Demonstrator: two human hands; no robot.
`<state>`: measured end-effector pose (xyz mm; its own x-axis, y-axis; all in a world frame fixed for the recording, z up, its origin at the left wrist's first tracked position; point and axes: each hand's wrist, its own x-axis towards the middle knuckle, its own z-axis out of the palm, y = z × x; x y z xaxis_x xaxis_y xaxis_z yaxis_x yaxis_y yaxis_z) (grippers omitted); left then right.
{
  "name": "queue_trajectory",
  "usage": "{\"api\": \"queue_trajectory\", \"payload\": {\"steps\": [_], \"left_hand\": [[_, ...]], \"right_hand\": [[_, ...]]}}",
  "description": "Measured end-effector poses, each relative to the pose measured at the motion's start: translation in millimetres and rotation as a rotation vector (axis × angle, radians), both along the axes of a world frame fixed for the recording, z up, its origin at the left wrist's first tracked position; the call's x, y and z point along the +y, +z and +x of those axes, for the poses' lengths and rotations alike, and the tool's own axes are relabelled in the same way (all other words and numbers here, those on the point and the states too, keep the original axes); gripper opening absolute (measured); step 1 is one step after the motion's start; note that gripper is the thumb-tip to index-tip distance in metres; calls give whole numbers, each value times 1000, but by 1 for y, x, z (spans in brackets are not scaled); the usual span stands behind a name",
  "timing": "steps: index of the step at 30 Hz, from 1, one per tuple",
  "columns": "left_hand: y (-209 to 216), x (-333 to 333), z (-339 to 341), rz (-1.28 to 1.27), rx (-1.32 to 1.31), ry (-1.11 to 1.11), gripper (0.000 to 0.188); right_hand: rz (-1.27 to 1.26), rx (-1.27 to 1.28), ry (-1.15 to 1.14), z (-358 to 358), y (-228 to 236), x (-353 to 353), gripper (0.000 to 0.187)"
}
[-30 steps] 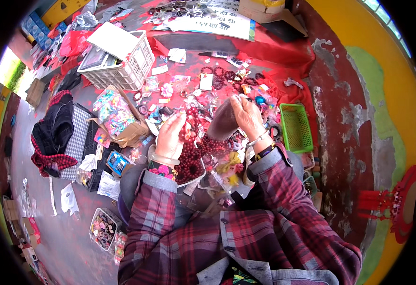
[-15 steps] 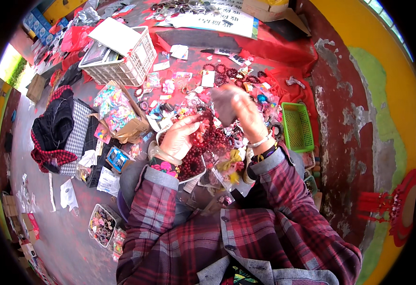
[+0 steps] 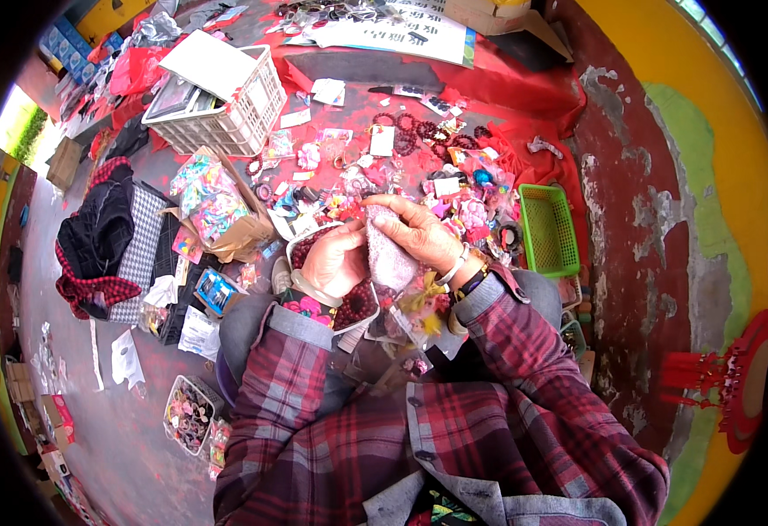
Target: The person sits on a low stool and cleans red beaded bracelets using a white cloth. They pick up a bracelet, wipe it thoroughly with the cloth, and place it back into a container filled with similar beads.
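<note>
My right hand [image 3: 426, 235] grips a fuzzy pinkish-grey cloth [image 3: 391, 263], which hangs down from its fingers. Close beside it my left hand [image 3: 336, 261] is closed, its fingertips meeting the cloth's edge. Whatever lies inside those left fingers is hidden. Below the hands, dark red beads [image 3: 359, 307] fill a white basket [image 3: 355, 326] at my lap. Yellow and pink hair ornaments [image 3: 428, 302] in clear wrapping sit just right of that basket.
Loose trinkets and packets [image 3: 467, 210] cover the floor ahead. A green basket [image 3: 549, 230] stands at right, by the peeling wall. Leftward are a white crate [image 3: 235, 114], a cardboard box [image 3: 248, 232] of colourful packets and a small basket [image 3: 193, 412] of trinkets.
My right hand has come down and left with the cloth, meeting my left hand. The red bead strands seen at my left fingers no longer show there.
</note>
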<state>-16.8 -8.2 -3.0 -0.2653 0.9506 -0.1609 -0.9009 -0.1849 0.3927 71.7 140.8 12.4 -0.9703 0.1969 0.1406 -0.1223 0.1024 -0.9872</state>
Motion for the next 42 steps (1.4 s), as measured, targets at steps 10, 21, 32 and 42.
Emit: {"api": "queue_trajectory", "payload": {"steps": [10, 21, 32, 42], "left_hand": [[2, 1, -7, -163, 240, 115, 25], [5, 6, -2, -148, 477, 310, 15], [-6, 5, -7, -168, 584, 249, 20], [0, 5, -4, -208, 646, 314, 18]], "right_hand": [[330, 23, -398, -5, -20, -5, 21], [-118, 25, -176, -3, -1, 1, 25], [101, -3, -202, -3, -16, 0, 18], [-91, 83, -237, -3, -1, 1, 22]]}}
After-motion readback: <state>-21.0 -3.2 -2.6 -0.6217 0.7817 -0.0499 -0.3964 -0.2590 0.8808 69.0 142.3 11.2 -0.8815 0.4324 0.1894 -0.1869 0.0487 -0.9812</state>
